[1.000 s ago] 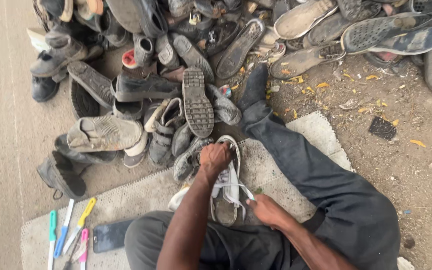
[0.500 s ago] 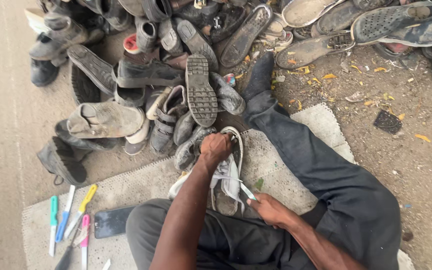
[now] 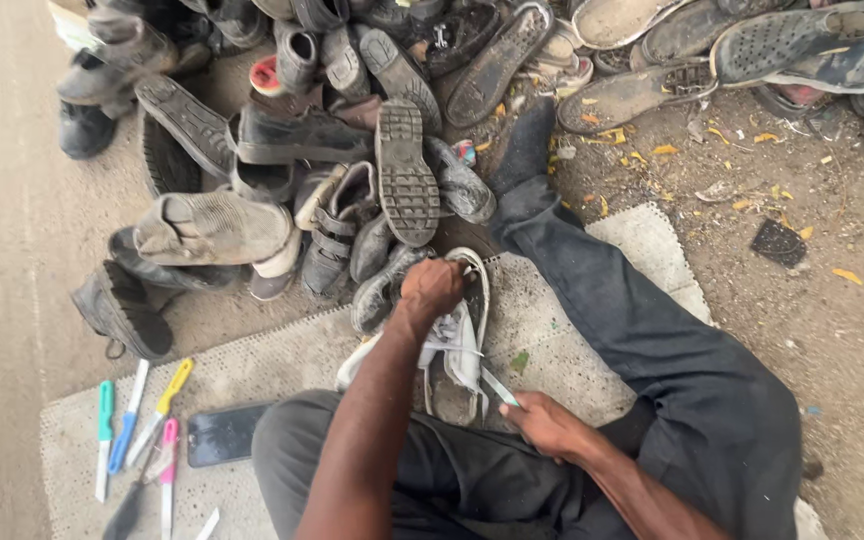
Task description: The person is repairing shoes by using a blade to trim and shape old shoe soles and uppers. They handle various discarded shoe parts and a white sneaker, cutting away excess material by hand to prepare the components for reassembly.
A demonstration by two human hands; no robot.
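Two hands: left hand (image 3: pixel 430 288), right hand (image 3: pixel 549 425). One white shoe (image 3: pixel 457 340) between them. One mat (image 3: pixel 642 240). One phone (image 3: pixel 220 434). Handled tools at lower left, five clearly told: one green (image 3: pixel 104 420), one blue (image 3: pixel 124 440), one yellow (image 3: pixel 170 388), one pink (image 3: pixel 168 460), one white (image 3: pixel 206 524); one dark tool (image 3: pixel 127 510) besides. One dark scrap (image 3: pixel 779 242) on the dirt. Heap of shoes (image 3: pixel 352 130) above the mat: too many and too overlapped for an exact count, well over twenty. Upturned soles plain to see: at least six, one lugged sole (image 3: pixel 407 170) nearest the left hand.
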